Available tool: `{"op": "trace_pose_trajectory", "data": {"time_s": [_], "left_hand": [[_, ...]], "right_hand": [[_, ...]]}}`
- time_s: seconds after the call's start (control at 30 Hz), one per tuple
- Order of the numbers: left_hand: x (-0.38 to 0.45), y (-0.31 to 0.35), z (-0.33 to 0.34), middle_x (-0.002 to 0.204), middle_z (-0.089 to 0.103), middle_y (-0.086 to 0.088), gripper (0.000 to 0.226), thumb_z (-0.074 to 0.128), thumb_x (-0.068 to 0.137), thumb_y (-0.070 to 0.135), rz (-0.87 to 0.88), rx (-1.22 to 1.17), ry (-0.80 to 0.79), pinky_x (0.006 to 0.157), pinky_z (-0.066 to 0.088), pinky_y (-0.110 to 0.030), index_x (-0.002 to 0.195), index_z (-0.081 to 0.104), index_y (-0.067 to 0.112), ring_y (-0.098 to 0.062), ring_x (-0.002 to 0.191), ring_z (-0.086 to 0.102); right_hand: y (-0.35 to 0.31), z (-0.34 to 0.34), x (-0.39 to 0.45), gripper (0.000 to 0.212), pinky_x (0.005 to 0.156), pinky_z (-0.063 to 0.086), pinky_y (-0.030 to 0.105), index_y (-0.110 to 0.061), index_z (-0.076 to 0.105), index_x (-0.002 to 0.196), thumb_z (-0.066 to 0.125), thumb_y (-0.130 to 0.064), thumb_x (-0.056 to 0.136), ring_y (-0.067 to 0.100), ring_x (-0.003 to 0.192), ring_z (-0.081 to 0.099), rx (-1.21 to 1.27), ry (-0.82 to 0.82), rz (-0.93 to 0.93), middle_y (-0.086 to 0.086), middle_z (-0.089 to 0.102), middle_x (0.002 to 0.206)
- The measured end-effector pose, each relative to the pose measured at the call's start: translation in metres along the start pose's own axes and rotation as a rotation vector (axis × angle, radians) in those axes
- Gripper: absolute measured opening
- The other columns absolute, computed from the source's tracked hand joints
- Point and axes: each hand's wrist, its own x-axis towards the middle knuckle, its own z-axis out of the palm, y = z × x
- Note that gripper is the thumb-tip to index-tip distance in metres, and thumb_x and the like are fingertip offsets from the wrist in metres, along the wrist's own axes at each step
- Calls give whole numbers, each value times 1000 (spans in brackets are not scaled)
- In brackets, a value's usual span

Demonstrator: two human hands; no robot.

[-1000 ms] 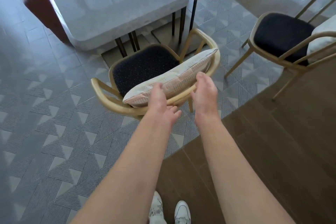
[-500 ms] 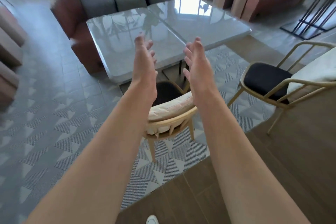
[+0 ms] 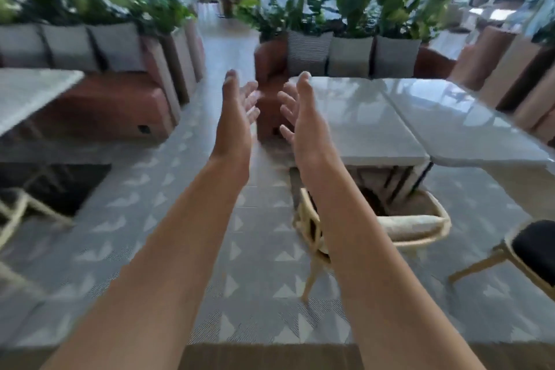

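Note:
Both arms stretch forward at chest height, palms facing each other. My left hand (image 3: 237, 117) and my right hand (image 3: 303, 120) are empty, fingers straight and spread, a small gap between them. Below my right forearm stands a wooden chair (image 3: 312, 237) with a pale patterned cushion (image 3: 414, 227) against its back, pushed under a glossy grey table (image 3: 387, 129). The picture is motion-blurred.
A second chair with a black seat (image 3: 534, 249) stands at the right edge. Brown sofas with grey cushions (image 3: 120, 48) and planters line the back. Another table (image 3: 27, 93) is at the left. A tiled aisle (image 3: 192, 213) runs straight ahead.
My hands came off the cushion on the chair and rose in front of me, empty. The view lifted from the chair and swung left toward the aisle and plants.

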Motion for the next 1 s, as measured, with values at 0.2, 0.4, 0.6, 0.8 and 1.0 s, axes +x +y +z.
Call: {"op": "trace_pose_trajectory", "data": {"time_s": [0.2, 0.4, 0.6, 0.8, 1.0], "left_hand": [[-37, 27, -155, 159, 41, -3, 68, 15, 103, 63, 39, 4, 243, 123, 20, -46, 151, 45, 25, -15, 144, 40], [-81, 72, -317, 159, 41, -5, 66, 16, 103, 63, 68, 0, 459, 123, 23, -47, 152, 41, 25, -16, 142, 43], [-124, 111, -448, 155, 45, -2, 73, 26, 97, 70, 114, -18, 552, 122, 25, -45, 151, 44, 24, -12, 139, 45], [-140, 129, -507, 155, 45, 2, 65, 19, 102, 65, 96, 33, 605, 119, 26, -44, 150, 43, 29, -10, 135, 48], [-122, 126, -495, 161, 38, -2, 67, 16, 103, 63, 67, 3, 503, 122, 23, -44, 154, 37, 27, -14, 142, 42]], "right_hand": [[31, 166, -31, 48, 118, 30, 36, -24, 53, 139, 28, -49, 107, 6, 129, 50, 28, -294, 59, -4, 54, 145], [53, 331, -78, 57, 115, 38, 39, -15, 48, 146, 31, -51, 105, 14, 134, 50, 103, -463, 134, 3, 54, 147], [72, 466, -133, 43, 101, 49, 26, -19, 62, 127, 34, -45, 107, 0, 111, 64, 131, -588, 137, -2, 69, 124], [81, 520, -153, 42, 114, 38, 36, -24, 58, 130, 33, -48, 106, 9, 129, 53, 156, -557, 148, -7, 60, 133], [77, 509, -137, 44, 118, 34, 42, -24, 58, 131, 33, -49, 105, 11, 132, 51, 129, -434, 118, -8, 61, 131]]}}
